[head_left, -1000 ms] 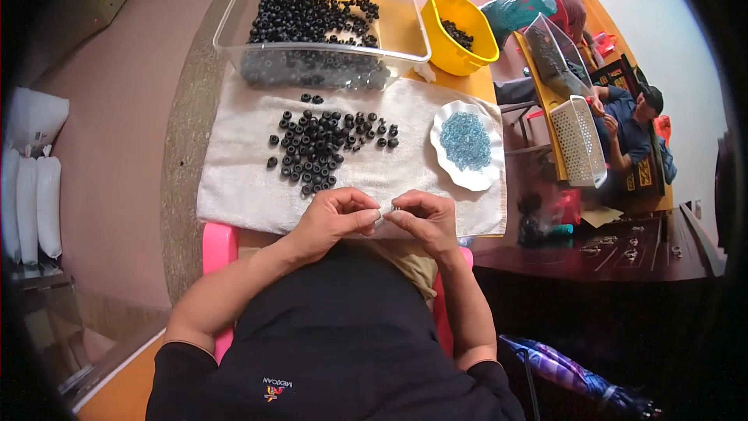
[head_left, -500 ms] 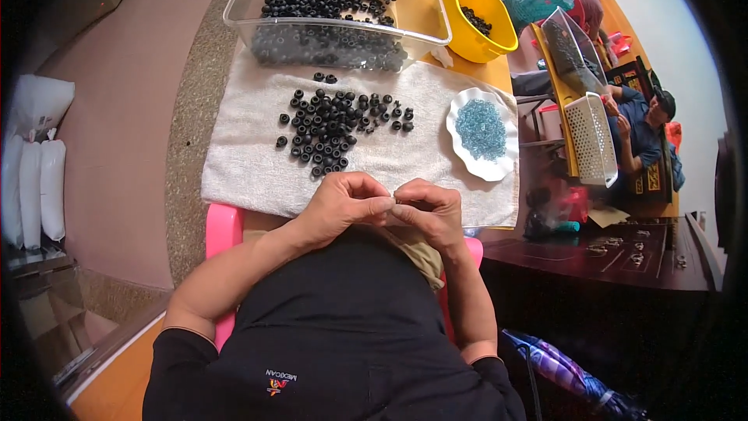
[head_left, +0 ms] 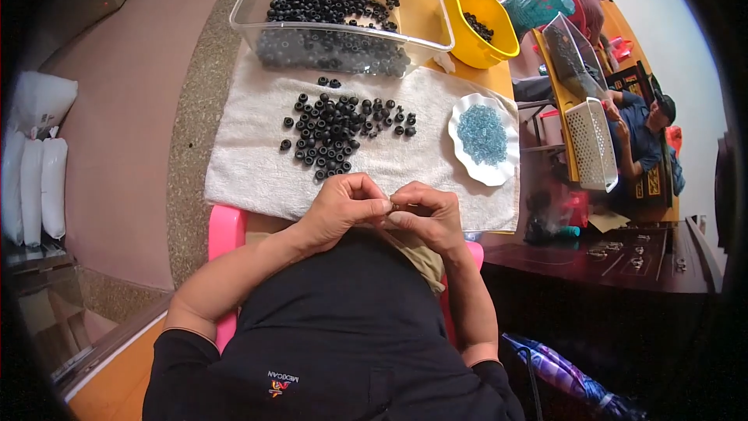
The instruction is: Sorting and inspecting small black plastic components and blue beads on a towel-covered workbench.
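Right thumb (head_left: 410,223) lowered; hands (head_left: 335,206) (head_left: 438,220) together pinching tiny piece (head_left: 392,202) (mostly hidden by fingertips (head_left: 382,206)).

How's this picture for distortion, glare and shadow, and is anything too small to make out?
Head view: corners black, speckled floor strip bent; head view: pale glints on the clear tub; head view: near-black below the dark table; head view: small piece between left hand and right hand too tiny to identify.

Bright, soft light washes out the pale surface (head_left: 654,39) at two o'clock; deep shadow fills four o'clock; straight edges bow toward the black rim.
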A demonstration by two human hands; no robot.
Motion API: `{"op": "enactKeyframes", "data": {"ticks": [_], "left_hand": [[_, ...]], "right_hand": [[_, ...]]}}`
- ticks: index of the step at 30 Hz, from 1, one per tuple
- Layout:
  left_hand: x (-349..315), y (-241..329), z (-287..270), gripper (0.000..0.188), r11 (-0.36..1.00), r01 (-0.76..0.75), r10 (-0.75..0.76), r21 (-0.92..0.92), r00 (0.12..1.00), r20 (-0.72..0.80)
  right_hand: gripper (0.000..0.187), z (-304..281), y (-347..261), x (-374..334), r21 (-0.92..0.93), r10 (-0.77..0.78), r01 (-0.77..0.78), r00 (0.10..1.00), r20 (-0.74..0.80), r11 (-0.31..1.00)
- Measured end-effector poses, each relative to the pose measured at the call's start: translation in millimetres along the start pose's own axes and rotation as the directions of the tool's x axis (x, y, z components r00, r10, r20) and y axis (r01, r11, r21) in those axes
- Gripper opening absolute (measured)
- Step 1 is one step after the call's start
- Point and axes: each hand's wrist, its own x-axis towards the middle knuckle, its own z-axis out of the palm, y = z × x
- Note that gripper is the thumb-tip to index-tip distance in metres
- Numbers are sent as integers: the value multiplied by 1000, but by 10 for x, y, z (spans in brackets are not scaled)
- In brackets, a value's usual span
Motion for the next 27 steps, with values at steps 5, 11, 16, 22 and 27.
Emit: {"op": "enactKeyframes", "data": {"ticks": [5, 11, 16, 22, 27], "left_hand": [[1, 13, 21, 9, 1000, -12, 13, 22, 1000, -19], [0, -26, 6, 9, 995, -57, 61, 79, 997, -47], [-21, 23, 57, 11, 993, -49, 57, 109, 996, -69], [-18, -8, 21, 12, 984, -76, 85, 159, 995, -50], [-19, -5, 36, 11, 979, -64, 79, 192, 994, -70]], "right_hand": [[16, -9, 7, 8, -122, 16, -18, 1000, -12, 992], [13, 13, -7, 15, -136, 6, -12, 999, -40, 991], [12, 35, -22, 7, -108, -3, -3, 999, -52, 994], [10, 51, -66, 2, -62, 36, -41, 997, -70, 997], [9, 50, -42, -18, -28, 20, -23, 995, -94, 999]]}}
